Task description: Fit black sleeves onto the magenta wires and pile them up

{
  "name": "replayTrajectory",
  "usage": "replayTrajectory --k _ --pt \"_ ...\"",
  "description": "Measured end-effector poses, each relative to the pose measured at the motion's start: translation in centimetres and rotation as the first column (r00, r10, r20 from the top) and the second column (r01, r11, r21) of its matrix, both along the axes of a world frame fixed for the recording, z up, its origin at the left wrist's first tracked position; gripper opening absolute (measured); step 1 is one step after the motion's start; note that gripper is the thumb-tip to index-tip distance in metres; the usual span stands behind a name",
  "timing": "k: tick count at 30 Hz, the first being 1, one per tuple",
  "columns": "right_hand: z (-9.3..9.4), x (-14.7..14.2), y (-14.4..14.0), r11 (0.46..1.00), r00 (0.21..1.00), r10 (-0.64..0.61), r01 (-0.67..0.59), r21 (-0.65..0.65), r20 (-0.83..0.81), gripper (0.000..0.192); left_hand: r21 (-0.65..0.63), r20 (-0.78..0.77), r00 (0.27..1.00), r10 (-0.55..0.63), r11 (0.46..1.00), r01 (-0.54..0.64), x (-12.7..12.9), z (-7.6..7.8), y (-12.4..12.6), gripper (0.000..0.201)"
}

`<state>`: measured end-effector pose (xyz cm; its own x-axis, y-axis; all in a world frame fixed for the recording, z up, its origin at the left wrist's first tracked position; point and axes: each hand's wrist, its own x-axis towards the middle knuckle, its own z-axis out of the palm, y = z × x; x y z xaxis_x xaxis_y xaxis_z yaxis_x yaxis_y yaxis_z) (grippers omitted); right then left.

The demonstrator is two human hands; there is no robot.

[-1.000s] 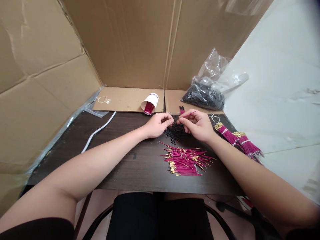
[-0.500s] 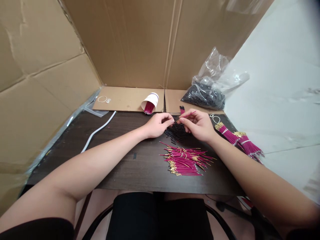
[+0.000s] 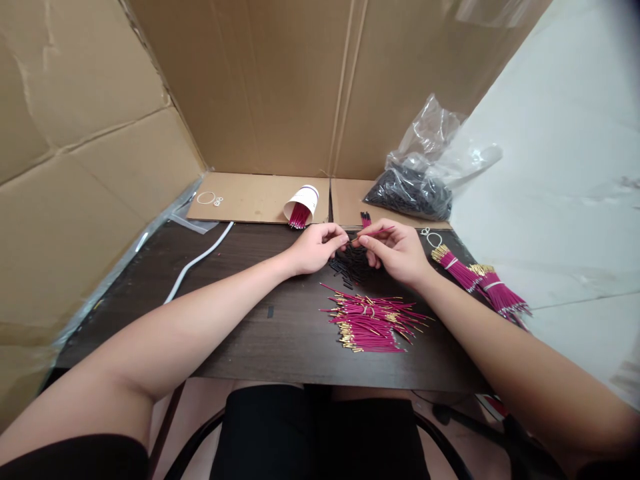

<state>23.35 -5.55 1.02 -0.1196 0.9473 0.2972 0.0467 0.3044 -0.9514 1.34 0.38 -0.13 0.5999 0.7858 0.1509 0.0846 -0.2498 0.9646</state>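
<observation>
Brown cardboard panels (image 3: 270,87) stand behind and to the left of a dark wood-grain table (image 3: 235,350), and a white wall (image 3: 565,180) rises on the right. In the head view, a flat cardboard strip (image 3: 240,190) lies along the table's back edge. On it a white paper cup (image 3: 307,195) rests on its side, magenta wires poking from its mouth, and farther right sits a clear plastic bag (image 3: 410,190) full of small black pieces.

The right hand (image 3: 400,253) pinches one thin magenta wire with a gold-coloured end (image 3: 379,231) between thumb and fingers, the gold end pointing toward the left hand (image 3: 317,250). That hand has its thumb and forefinger pressed together just beside the wire's tip; whether they grip something small, I cannot tell. Both hands are above a pile of short black tubes (image 3: 350,268).

Nearer the person lies a loose heap of magenta wires with gold-coloured ends (image 3: 370,323). Beside the right forearm are two banded bundles of similar wires (image 3: 457,270). A pale grey cable (image 3: 193,263) curves across the table's left part.
</observation>
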Motion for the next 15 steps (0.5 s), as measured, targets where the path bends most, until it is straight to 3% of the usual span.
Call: replayTrajectory --k 15 --pt "-0.22 -0.39 -0.3 0.994 0.977 -0.104 0.095 0.06 0.188 0.03 -0.053 0.014 0.998 0.062 0.997 -0.061 0.06 0.18 0.08 0.019"
